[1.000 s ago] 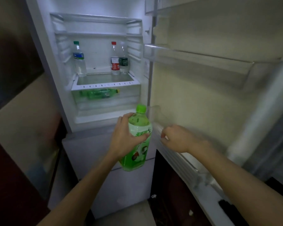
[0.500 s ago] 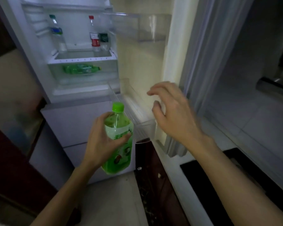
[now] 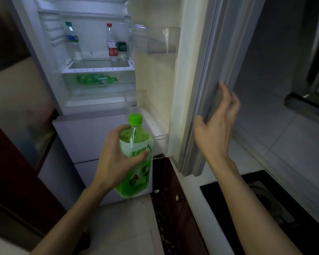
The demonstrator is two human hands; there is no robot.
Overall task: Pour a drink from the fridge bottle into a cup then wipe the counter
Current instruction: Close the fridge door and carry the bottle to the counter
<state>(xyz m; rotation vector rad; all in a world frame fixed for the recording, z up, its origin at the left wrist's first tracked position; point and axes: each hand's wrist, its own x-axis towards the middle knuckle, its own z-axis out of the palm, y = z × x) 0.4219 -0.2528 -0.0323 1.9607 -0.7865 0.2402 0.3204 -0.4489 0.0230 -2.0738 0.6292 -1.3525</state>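
Before the open fridge, head view: left grip wrapped round the green-capped bottle, whose white label bears green characters too blurred to read. Right grip, hovering half a second ago, now lies straight-fingered against the door edge.

bottle before fridge, door right

Our left hand covers much of the bottle and its label, so we cannot read it. The door runs off the top edge. The hob is cut off by the right and bottom edges. Labels on the shelf bottles are too small for us to read, and the wall at left is blurred.
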